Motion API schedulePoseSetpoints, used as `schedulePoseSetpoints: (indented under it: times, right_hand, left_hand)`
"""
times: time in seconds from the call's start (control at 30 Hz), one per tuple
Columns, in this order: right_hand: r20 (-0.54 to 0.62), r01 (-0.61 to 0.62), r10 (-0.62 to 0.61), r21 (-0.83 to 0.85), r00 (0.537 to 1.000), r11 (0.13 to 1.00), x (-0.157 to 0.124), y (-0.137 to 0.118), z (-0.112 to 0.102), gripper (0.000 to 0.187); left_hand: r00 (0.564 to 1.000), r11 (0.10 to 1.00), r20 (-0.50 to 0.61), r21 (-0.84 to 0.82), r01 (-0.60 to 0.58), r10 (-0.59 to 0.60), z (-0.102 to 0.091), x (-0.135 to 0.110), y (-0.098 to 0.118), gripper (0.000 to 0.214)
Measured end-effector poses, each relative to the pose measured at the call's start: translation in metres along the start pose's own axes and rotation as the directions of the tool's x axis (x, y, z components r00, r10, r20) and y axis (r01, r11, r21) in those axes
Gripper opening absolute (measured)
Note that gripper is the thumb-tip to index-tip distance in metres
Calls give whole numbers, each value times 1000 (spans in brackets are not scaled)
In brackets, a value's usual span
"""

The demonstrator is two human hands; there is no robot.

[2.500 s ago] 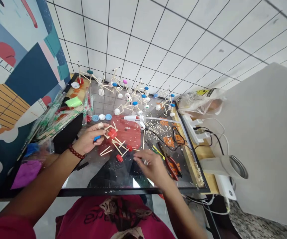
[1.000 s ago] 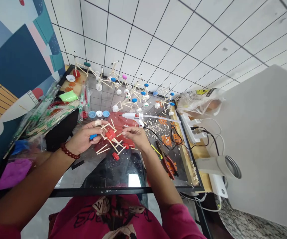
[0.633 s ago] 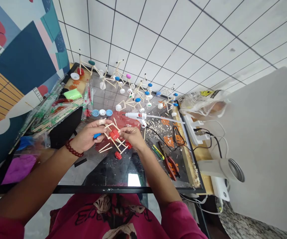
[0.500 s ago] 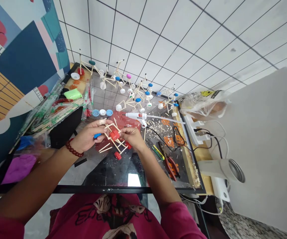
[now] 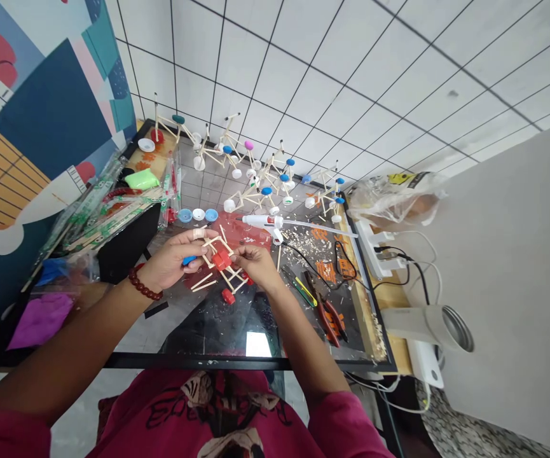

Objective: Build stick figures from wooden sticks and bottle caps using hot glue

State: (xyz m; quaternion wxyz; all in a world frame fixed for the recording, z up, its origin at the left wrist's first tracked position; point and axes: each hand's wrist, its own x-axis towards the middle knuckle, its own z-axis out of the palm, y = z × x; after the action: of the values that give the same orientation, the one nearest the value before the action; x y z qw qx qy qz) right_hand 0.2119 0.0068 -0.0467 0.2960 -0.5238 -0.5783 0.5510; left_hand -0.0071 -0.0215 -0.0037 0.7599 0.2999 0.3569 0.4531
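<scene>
My left hand (image 5: pixel 172 257) grips a small frame of wooden sticks (image 5: pixel 220 261) with red bottle caps on it, and a blue-handled item (image 5: pixel 189 260) shows between its fingers. My right hand (image 5: pixel 255 266) pinches the same frame from the right, beside a red cap cluster (image 5: pixel 222 259). A loose-looking red cap (image 5: pixel 227 296) hangs at the frame's near end. Just beyond the hands lies a white hot glue gun (image 5: pixel 260 221), touched by neither hand.
Several finished stick models (image 5: pixel 265 187) stand at the back of the glass-topped table (image 5: pixel 198 362). Blue and white caps (image 5: pixel 198 214), red-handled pliers (image 5: pixel 325 312), wood shavings (image 5: pixel 298 245), packets of sticks (image 5: pixel 112 216) and a power strip (image 5: pixel 374 242) surround the work.
My right hand has come in from the lower right onto the stick frame. The left hand stays on the frame, and the view has shifted slightly.
</scene>
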Motion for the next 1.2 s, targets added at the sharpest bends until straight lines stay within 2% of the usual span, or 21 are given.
schedulePoseSetpoints:
  times: [0.27, 0.53, 0.8, 0.97, 1.2]
  right_hand:
    - [-27, 45, -52, -216, 998, 975, -4, -8, 2, 22]
    - [42, 7, -4, -74, 999, 997, 0, 3, -4, 12]
    - [90, -55, 51, 53, 995, 997, -1, 0, -7, 16]
    - [81, -46, 45, 6, 996, 999, -2, -6, -13, 15]
    - [86, -14, 28, -166, 996, 986, -3, -9, -17, 11]
  left_hand:
    - [1000, 1000, -18, -5, -5, 5, 2, -1, 1, 31]
    - [1000, 1000, -1, 9, 4, -4, 2, -2, 2, 31]
    - [1000, 1000, -10, 11, 12, -12, 5, -2, 3, 32]
    - [1000, 1000, -5, 10, 5, -5, 5, -2, 2, 32]
    - [1000, 1000, -13, 2, 7, -7, 4, -3, 3, 32]
